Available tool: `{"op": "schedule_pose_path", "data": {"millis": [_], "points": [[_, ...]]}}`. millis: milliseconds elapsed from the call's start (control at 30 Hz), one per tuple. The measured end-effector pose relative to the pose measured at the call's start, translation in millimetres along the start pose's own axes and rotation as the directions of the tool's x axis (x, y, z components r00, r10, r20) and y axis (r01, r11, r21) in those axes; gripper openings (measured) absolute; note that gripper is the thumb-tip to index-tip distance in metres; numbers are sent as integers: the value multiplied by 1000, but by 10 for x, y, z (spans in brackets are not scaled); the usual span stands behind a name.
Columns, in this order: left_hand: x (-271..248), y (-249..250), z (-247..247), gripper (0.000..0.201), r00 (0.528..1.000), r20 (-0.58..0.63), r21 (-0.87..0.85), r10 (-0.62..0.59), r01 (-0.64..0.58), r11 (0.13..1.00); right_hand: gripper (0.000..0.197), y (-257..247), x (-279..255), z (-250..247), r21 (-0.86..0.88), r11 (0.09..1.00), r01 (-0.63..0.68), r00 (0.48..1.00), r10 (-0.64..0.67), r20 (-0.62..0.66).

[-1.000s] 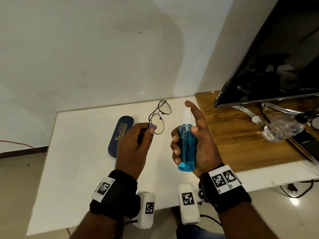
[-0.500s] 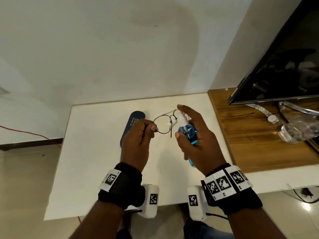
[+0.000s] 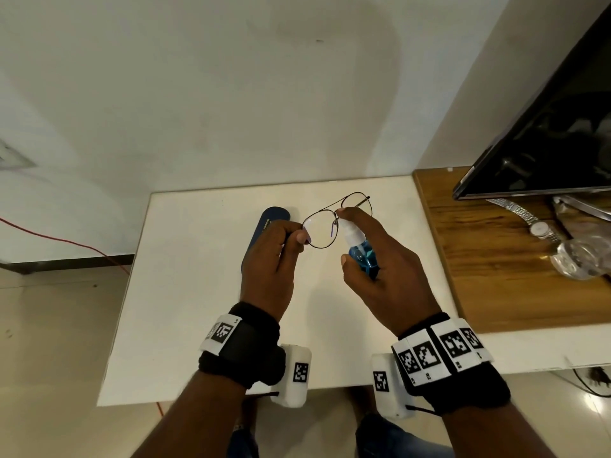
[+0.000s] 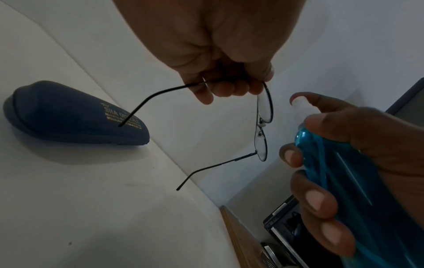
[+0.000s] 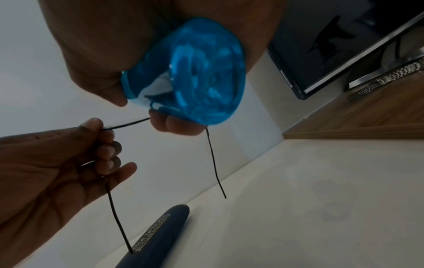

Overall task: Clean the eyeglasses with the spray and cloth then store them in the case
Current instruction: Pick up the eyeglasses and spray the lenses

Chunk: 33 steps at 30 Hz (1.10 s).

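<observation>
Thin black wire-frame eyeglasses (image 3: 325, 226) (image 4: 263, 116) hang in the air above the white table (image 3: 185, 292), their temple arms unfolded. My left hand (image 3: 281, 242) (image 4: 224, 87) pinches them at the left hinge. My right hand (image 3: 370, 259) grips a blue spray bottle (image 3: 362, 252) (image 4: 344, 172) (image 5: 190, 72) tilted toward the lenses, index finger on its white nozzle (image 3: 350, 231), close to the right lens. A dark blue closed glasses case (image 3: 264, 233) (image 4: 75, 116) (image 5: 156, 235) lies on the table behind my left hand. No cloth shows in any view.
A wooden desk (image 3: 496, 259) adjoins the white table on the right, holding a dark monitor (image 3: 545, 143), a silver wristwatch (image 3: 539, 226) and a clear plastic bottle (image 3: 582, 256). A white wall runs behind the table. A red cable (image 3: 66, 242) trails on the floor at left.
The spray bottle has tipped from upright toward the lenses and closed in on them. My left hand has turned the glasses so the lenses face the nozzle. The head view has dropped downward.
</observation>
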<state>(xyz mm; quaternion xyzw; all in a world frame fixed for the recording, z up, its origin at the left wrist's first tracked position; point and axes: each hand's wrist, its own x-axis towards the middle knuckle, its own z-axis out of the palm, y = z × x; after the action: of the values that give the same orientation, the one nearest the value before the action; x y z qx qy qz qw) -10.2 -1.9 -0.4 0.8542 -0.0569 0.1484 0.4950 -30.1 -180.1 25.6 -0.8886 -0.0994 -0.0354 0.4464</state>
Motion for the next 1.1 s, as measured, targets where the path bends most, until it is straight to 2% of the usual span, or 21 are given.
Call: {"op": "schedule_pose_path", "data": {"millis": [100,300,567,767,967,1100], "points": [[4,17,-2,15,1000,2,6,6,-6,1000,50,12,-18,3,-3,1000,-15,1000,15,-6],[18,48,-26,16,1000,3,-7,5,-5,1000,63,1,12,-26,9,1000,-16,999,17,-37],[-36,63,-42,18,1000,19,-23,2,-1,1000,52,71,1,-31,-22,998,-54,997,52,-63],[-31,40,-57,21,998,15,-81,-64,65,995,59,110,24,-51,10,998,-54,992,55,-113],[-81,26,-98,23,998,44,-136,-42,47,990,61,230,57,-118,-4,992,-123,972,119,-201],[-110,13,-101,22,997,58,-135,-43,51,989,59,252,58,-135,5,991,-134,972,132,-192]]}}
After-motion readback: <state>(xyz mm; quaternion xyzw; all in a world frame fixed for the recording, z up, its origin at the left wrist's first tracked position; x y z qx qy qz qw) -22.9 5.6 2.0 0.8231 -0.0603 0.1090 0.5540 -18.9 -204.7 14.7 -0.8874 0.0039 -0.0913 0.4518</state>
